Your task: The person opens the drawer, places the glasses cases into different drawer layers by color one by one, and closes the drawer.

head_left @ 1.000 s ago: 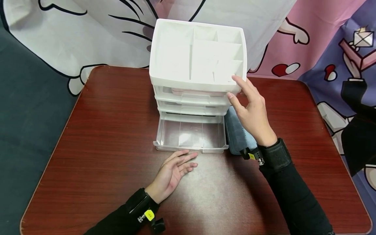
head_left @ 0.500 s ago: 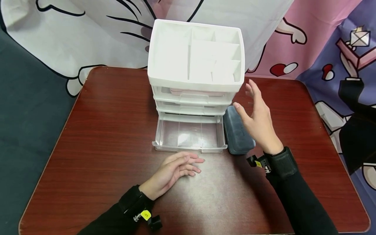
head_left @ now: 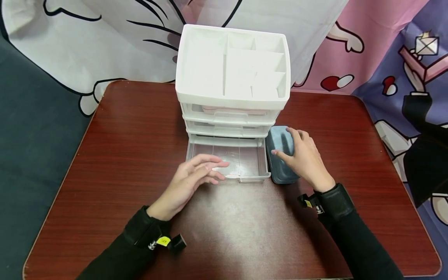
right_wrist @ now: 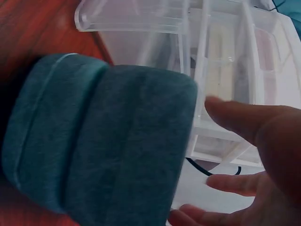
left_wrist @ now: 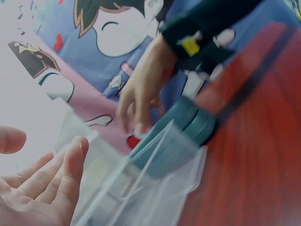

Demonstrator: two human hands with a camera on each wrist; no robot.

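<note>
A blue-grey, fabric-covered case [head_left: 284,168] with rounded edges rests on the table, right of the pulled-out clear drawer [head_left: 249,165]. Over its upper part hovers my right hand [head_left: 309,161], thumb and fingers spread wide. In the right wrist view the case [right_wrist: 131,141] shows a seam between two halves, and the thumb and fingers stand apart from it. My left hand [head_left: 183,184] is over the drawer's front left corner with fingers loosely extended, holding nothing. In the left wrist view that hand [left_wrist: 40,188] appears beside the clear drawer wall.
The white drawer unit [head_left: 201,70] stands at the table's back, with a divided tray top. Its upper drawers [head_left: 232,116] are pushed in, with something pinkish in the top one. A patterned cloth [head_left: 115,42] hangs behind the brown table [head_left: 122,163].
My right hand left the unit's right front corner and came down over the case. My left hand moved back from the drawer's front, then up over its left corner.
</note>
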